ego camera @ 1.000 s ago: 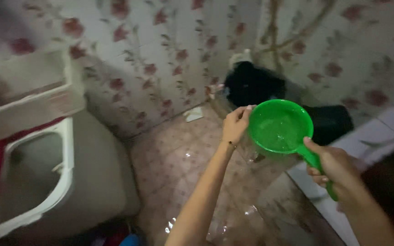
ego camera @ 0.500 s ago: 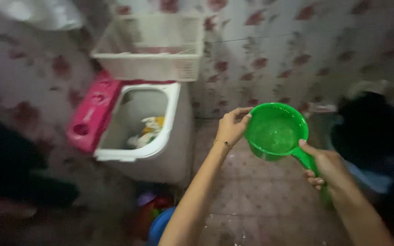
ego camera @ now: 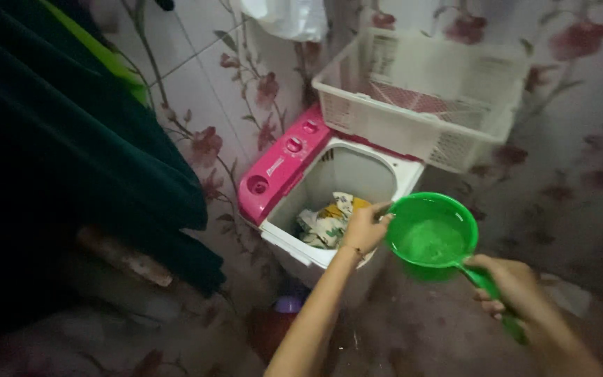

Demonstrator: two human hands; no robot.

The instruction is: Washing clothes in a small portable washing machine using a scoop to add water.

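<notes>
The washing machine (ego camera: 329, 202), off at ten o'clock half a second ago, now sits right behind the green dipper (ego camera: 433, 237), so the water has reached the tub. The right hand (ego camera: 511, 286) grips the handle; the left hand's (ego camera: 366, 229) fingers pinch the rim at nine o'clock.

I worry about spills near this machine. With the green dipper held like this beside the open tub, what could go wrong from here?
The green dipper looks filled, steadied only by the left hand at its rim and the right hand on its handle; a tilt could slop water onto the floor. The pink control panel sits right beside the open tub, so splashes might reach its knobs. The white basket perched across the machine could be knocked.
</notes>
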